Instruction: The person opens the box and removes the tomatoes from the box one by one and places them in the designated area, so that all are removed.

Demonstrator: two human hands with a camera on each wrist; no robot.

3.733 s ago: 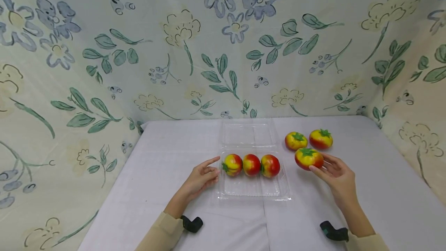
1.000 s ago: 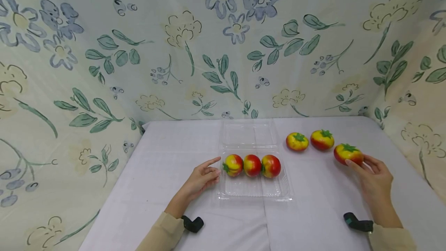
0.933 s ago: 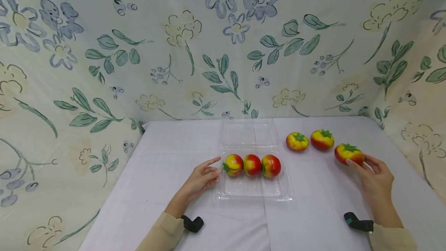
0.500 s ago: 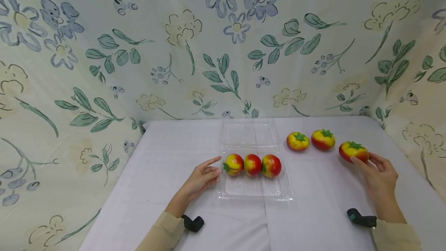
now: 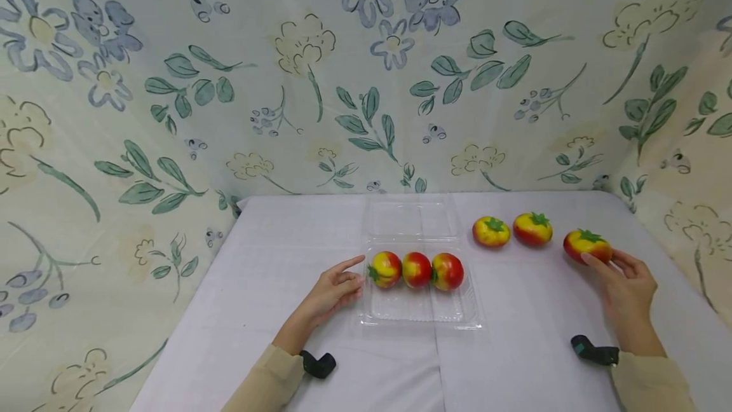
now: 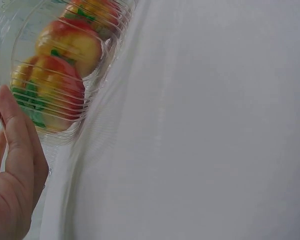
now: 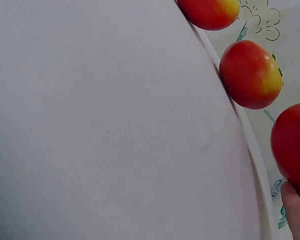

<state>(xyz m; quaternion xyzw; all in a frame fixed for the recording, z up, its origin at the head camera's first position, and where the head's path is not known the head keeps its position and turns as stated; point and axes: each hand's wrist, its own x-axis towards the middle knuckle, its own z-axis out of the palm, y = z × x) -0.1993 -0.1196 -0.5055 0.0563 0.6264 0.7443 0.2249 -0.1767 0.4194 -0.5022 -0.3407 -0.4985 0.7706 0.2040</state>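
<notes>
In the head view my right hand (image 5: 629, 281) grips a red-and-yellow persimmon-like fruit (image 5: 587, 245) with a green leafy cap, thumb on its near side. Its red underside (image 7: 292, 142) shows in the right wrist view. To its left sit two similar fruits, one nearer (image 5: 533, 230) and one farther left (image 5: 491, 232). My left hand (image 5: 328, 294) rests with loose fingers at the left rim of a clear plastic clamshell box (image 5: 420, 319). Three more such fruits, left (image 5: 386, 270), middle (image 5: 417, 270) and right (image 5: 448, 272), form a row inside.
The box's clear lid (image 5: 410, 218) lies folded back behind it. A white cloth (image 5: 274, 240) covers the table, with a floral curtain (image 5: 343, 81) at its back edge. Black wrist mounts (image 5: 318, 365) sit on both forearms.
My right hand has carried its fruit from near the box to the right, beside the two loose ones, with slight movement in the last second. My left hand stays at the box.
</notes>
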